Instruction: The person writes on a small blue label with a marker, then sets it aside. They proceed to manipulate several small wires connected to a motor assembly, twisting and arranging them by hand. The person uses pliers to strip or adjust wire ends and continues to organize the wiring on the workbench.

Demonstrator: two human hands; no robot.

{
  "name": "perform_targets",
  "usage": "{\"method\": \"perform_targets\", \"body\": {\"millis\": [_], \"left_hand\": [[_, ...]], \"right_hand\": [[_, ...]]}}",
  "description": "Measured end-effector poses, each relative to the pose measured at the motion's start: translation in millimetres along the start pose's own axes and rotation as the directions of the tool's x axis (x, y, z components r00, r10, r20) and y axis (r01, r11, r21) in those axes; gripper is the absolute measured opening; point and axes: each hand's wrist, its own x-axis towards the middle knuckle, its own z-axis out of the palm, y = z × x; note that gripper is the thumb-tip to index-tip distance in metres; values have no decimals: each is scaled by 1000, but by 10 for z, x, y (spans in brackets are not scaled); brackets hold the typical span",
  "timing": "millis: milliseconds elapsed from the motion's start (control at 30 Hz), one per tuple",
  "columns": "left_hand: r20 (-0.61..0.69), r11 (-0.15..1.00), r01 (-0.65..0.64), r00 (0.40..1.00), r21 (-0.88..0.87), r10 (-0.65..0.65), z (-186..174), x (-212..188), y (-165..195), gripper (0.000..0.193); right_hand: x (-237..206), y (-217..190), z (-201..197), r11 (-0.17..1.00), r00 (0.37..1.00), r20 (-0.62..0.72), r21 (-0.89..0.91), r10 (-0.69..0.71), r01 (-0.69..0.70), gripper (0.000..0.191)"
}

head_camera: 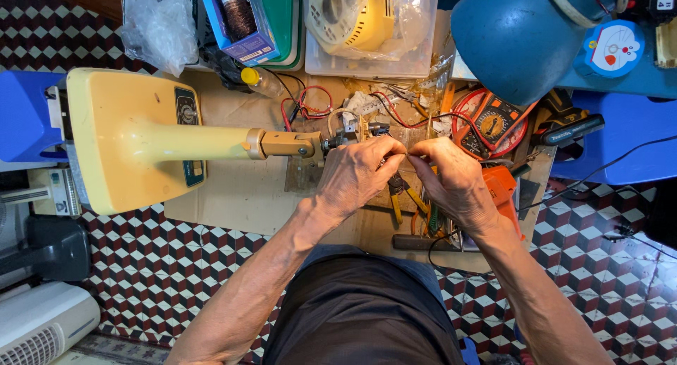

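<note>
Chequered tile floor (176,266) surrounds cluttered cardboard work surface (233,189).

Left hand (356,173) and right hand (451,178) pinch a thin wire (407,155) together.

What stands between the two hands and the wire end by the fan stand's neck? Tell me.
Nothing visible does. The left hand and right hand meet fingertip to fingertip just right of the yellow fan stand, pinching something too small to make out. The pliers lie beneath them.
</note>
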Motion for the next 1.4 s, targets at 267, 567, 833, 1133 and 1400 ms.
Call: {"method": "perform_targets", "body": {"millis": [267,567,833,1133,1400], "left_hand": [[27,1000,19,999,21,-19,6,15,-13,13],[-40,1000,-8,999,20,9,42,-70,66,9],[-81,998,61,995,30,-58,147,-94,181,9],[-89,994,101,990,-45,-105,142,-130,261,9],[-83,991,131,988,-8,-132,164,-227,372,9]], "right_hand": [[89,-12,-121,969,975,50,-110,-215,219,22],[102,91,-79,722,801,409,372,438,-584,16],[-71,95,-278,556,781,200,600,591,-575,24],[-1636,-147,-284,540,310,-443,703,841,-462,33],[-2554,112,70,413,119,-460,616,880,-671,42]]}}
